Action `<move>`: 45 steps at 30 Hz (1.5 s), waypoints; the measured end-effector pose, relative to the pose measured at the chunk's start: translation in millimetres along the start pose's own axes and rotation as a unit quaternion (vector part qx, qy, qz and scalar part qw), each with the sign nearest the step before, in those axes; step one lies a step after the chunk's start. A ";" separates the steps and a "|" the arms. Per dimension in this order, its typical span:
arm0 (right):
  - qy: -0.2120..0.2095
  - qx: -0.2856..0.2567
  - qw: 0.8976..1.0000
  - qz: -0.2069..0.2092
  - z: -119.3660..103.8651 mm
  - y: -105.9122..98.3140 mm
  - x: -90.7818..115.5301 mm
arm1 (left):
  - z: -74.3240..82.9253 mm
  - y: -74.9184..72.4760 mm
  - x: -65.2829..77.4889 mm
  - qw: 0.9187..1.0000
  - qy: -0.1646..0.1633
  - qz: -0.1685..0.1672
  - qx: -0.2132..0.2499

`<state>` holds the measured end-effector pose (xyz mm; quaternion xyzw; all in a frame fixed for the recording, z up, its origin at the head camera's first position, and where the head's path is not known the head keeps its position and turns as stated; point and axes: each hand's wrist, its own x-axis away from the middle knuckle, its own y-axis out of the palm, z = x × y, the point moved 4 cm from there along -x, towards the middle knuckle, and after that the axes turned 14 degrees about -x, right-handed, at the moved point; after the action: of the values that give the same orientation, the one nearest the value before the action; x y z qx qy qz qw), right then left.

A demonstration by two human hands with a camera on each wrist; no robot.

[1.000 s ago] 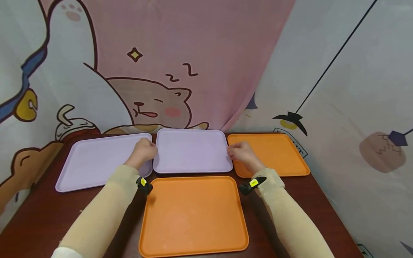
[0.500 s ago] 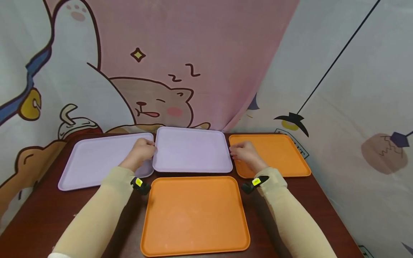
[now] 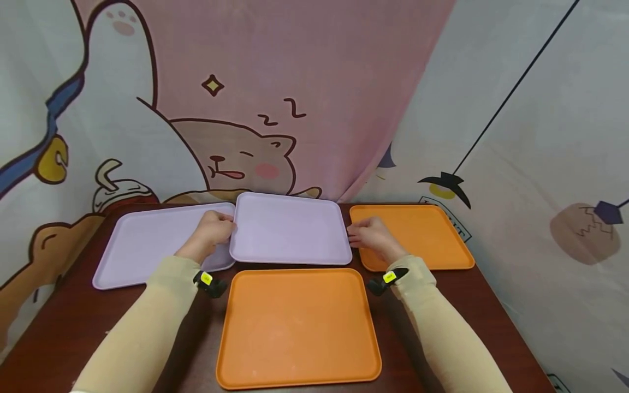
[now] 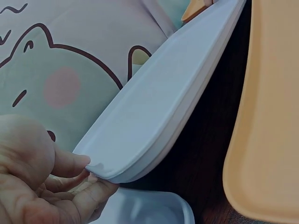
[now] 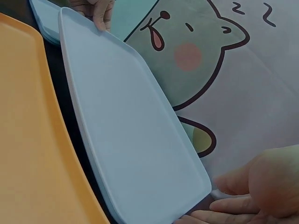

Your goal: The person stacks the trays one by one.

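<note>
A lavender tray (image 3: 292, 229) lies in the middle of the back row. My left hand (image 3: 211, 232) pinches its left end, thumb on top of the rim and fingers beneath, as the left wrist view shows. That end is tilted up and overlaps the corner of the left lavender tray (image 3: 147, 240). A second edge line runs under the middle tray's rim in both wrist views. At the right end, my right hand (image 3: 371, 237) has its fingers extended right at the rim; the thumb (image 5: 233, 181) stands just off the corner in the right wrist view.
An orange tray (image 3: 300, 327) lies in front, nearest me. Another orange tray (image 3: 417, 234) sits at the back right, partly under my right hand. All rest on a dark brown table (image 3: 123, 305), backed by a cartoon-printed cloth (image 3: 344, 98).
The middle lavender tray has shifted slightly left, its left end rising a little. My left hand has moved left with it; the right hand has stayed by the right end. The view shifted slightly.
</note>
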<state>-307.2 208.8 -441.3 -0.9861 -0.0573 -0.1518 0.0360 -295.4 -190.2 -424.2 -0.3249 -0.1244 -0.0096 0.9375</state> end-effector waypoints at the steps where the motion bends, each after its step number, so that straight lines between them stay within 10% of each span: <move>1: 0.002 0.000 1.000 -0.001 0.6 0.7 -0.4 | 0.3 -0.5 0.5 1.000 0.001 0.001 0.001; 19: 0.043 -0.019 0.999 0.004 8.2 7.2 -5.7 | 3.0 -8.8 3.9 0.998 -0.009 -0.027 0.053; 32: 0.057 -0.171 0.984 -0.005 3.5 14.0 -3.6 | 2.2 -14.3 8.2 0.996 -0.001 -0.048 0.072; 45: 0.053 -0.155 0.986 -0.017 -1.3 4.6 13.2 | 1.8 -13.7 15.5 0.993 0.004 -0.079 0.091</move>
<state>-294.5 205.5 -436.2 -0.9693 -0.0481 -0.2111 -0.1166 -282.1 -199.0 -410.9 -0.2270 -0.1465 -0.0730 0.9600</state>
